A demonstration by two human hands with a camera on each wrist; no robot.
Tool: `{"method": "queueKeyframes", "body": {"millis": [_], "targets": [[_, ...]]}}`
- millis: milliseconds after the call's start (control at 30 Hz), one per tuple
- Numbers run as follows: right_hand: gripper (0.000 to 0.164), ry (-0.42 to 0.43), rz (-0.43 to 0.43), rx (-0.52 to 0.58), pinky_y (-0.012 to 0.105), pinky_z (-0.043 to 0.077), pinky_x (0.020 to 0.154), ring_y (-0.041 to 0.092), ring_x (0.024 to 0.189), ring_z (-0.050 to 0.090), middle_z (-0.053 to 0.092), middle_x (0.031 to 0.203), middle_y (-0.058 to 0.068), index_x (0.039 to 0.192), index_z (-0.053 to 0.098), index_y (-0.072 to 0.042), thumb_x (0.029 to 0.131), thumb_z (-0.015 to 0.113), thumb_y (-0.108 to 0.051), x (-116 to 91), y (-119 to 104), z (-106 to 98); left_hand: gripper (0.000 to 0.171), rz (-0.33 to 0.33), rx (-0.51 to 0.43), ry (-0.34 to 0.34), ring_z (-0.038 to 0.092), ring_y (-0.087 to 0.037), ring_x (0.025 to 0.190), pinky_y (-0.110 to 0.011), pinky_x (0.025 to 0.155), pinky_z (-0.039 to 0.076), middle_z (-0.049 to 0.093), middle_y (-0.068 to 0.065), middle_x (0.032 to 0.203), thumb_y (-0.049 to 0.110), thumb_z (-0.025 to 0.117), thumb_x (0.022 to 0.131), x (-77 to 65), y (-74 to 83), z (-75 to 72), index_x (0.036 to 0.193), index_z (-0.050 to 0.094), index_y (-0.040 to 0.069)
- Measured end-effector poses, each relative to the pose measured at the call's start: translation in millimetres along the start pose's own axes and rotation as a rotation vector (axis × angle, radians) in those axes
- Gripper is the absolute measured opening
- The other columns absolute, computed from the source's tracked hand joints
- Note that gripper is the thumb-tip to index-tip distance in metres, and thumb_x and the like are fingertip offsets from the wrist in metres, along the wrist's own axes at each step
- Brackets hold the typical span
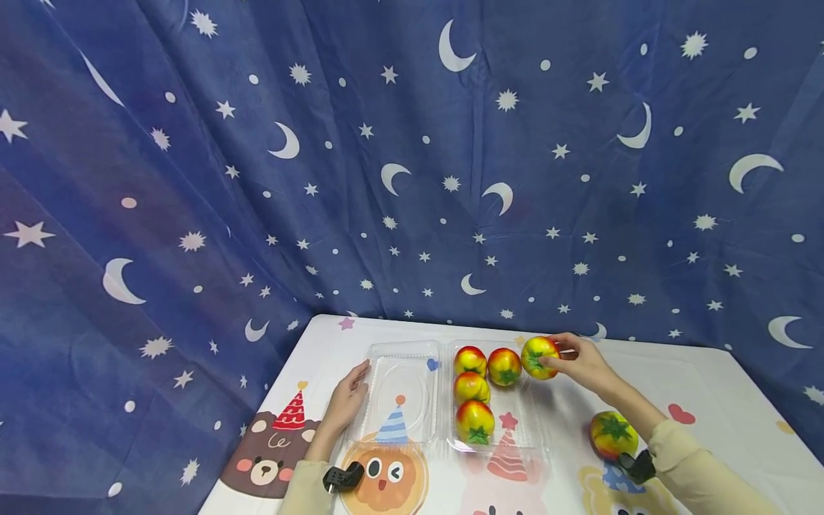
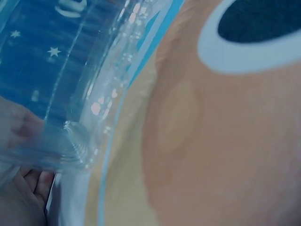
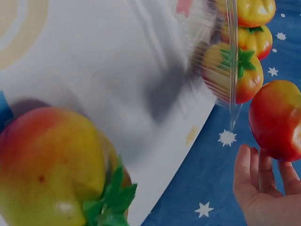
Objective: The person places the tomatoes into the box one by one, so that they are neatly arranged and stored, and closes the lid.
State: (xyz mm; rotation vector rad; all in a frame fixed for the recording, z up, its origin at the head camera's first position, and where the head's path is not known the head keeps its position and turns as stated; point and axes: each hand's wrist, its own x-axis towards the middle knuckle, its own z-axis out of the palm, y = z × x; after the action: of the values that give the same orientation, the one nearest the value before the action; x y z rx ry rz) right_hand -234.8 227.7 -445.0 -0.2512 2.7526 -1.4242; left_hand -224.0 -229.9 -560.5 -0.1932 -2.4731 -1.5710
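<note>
My right hand holds a red-and-yellow persimmon-like fruit by its side, above the far right corner of a clear plastic clamshell box. In the right wrist view, fingertips touch the underside of this fruit. Several similar fruits sit in the box's right half, in a left column and along the far side. My left hand rests at the left edge of the open lid, fingers loosely extended. In the left wrist view, the clear plastic partly covers that hand.
Another fruit with green leaves lies on the table right of the box, near my right wrist. The white tablecloth has cartoon prints. A dark blue curtain with moons and stars hangs behind the table and along its left.
</note>
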Motion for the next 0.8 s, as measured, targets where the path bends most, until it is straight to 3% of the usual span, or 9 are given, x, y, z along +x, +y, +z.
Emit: {"method": "queueKeyframes", "body": {"millis": [233, 433, 800], "targets": [[0.052, -0.042, -0.085, 0.0, 0.032, 0.058, 0.08, 0.033, 0.103, 0.063, 0.063, 0.117, 0.019, 0.126, 0.059, 0.004, 0.086, 0.076, -0.026, 3.5, 2.7, 10.8, 0.048, 0.0, 0.003, 0.0, 0.048, -0.038, 0.131, -0.053, 0.106, 0.039, 0.053, -0.021, 0.141, -0.003, 0.05, 0.095, 0.0, -0.8, 0.2, 0.143, 0.047, -0.003], [0.047, -0.054, -0.229, -0.046, 0.05, 0.055, 0.086, 0.035, 0.1, 0.064, 0.067, 0.11, 0.017, 0.12, 0.061, 0.004, 0.083, 0.079, -0.017, 2.1, 5.0, 19.6, 0.048, 0.004, 0.003, -0.003, 0.048, -0.037, 0.131, -0.053, 0.107, 0.039, 0.052, -0.021, 0.141, -0.002, 0.049, 0.095, 0.1, -0.9, 0.5, 0.143, 0.047, -0.003], [0.048, -0.061, -0.26, -0.173, 0.056, 0.05, 0.085, 0.033, 0.103, 0.064, 0.07, 0.111, 0.01, 0.118, 0.065, -0.003, 0.078, 0.083, -0.024, -1.2, 10.0, 34.9, 0.047, 0.009, 0.018, -0.004, 0.048, -0.038, 0.131, -0.053, 0.106, 0.039, 0.053, -0.021, 0.141, -0.002, 0.049, 0.095, -0.5, -2.8, 0.1, 0.143, 0.047, -0.002]]}}
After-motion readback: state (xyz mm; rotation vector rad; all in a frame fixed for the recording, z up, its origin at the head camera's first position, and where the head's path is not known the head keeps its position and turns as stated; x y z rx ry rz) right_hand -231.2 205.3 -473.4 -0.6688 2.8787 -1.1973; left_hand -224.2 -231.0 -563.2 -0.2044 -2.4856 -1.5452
